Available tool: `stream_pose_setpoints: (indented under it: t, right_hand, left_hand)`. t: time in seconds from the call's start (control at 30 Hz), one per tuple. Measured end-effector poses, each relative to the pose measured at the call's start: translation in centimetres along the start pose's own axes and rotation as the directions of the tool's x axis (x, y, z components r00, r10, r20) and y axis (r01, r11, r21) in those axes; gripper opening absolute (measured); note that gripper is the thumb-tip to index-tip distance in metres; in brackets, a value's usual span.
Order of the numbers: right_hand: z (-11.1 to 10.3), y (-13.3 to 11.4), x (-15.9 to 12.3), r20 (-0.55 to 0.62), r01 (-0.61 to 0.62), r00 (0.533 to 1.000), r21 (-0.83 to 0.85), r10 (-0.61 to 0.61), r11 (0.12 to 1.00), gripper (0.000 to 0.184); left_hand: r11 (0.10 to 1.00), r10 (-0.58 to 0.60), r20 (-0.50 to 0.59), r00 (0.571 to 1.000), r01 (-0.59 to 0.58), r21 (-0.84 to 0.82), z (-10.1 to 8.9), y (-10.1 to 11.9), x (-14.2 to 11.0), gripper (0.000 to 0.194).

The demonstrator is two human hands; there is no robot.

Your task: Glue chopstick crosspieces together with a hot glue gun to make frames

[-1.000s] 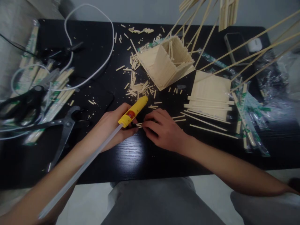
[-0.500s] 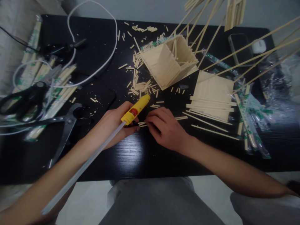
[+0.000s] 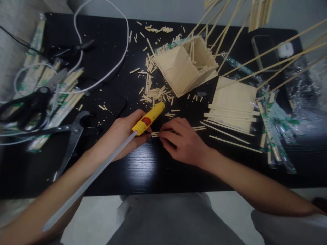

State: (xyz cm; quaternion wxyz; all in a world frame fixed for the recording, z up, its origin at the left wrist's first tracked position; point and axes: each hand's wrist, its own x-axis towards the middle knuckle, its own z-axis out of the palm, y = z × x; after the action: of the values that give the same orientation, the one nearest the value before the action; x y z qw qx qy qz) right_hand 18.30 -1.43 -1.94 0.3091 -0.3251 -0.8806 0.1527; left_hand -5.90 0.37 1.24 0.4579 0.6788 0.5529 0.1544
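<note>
Head view: yellow glue gun [image 3: 155,113] gripped in left hand [image 3: 125,133], fingers wrapped round it, translucent glue stick [image 3: 89,182] poking out back. Few thin wooden sticks [image 3: 154,134] laid on bench [image 3: 163,177], partly covered by right hand [image 3: 184,141], fingers half curled; can't tell if pinched. Stick-built box [image 3: 184,73] parked beyond, flat stick panel [image 3: 233,93] set off to right.

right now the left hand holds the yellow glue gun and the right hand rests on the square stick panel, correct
Not the stick panel: the head view shows the right hand at the thin sticks beside the left hand, which does hold the yellow glue gun.
</note>
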Motion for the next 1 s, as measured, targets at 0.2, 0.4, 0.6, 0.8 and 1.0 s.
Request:
stream_pose_setpoints:
  t: [0.2,0.4,0.6,0.8,1.0]
  right_hand:
    - [0.07,0.04,0.02,-0.004,0.007,1.0,-0.016,-0.007,1.0,0.015]
    - [0.24,-0.02,0.13,-0.02,0.009,1.0,-0.019,-0.009,1.0,0.011]
    - [0.47,-0.03,0.31,-0.028,0.012,1.0,-0.021,-0.013,1.0,0.011]
    - [0.75,0.06,0.27,-0.02,0.002,1.0,-0.002,-0.002,1.0,0.012]
    - [0.81,0.13,0.27,0.001,-0.008,1.0,0.03,0.008,1.0,0.01]
  left_hand:
    - [0.999,0.009,-0.001,1.0,-0.009,0.032,-0.13,0.09,0.03,0.024]
    - [0.999,0.011,-0.001,1.0,-0.01,0.05,-0.14,0.35,0.0,0.023]
    - [0.999,0.024,-0.002,1.0,-0.024,0.046,-0.15,0.23,0.0,0.024]
    - [0.996,0.032,-0.007,0.999,-0.032,0.08,-0.02,0.08,-0.03,0.024]
    - [0.996,0.016,-0.011,1.0,-0.015,0.087,-0.1,0.08,0.05,0.027]
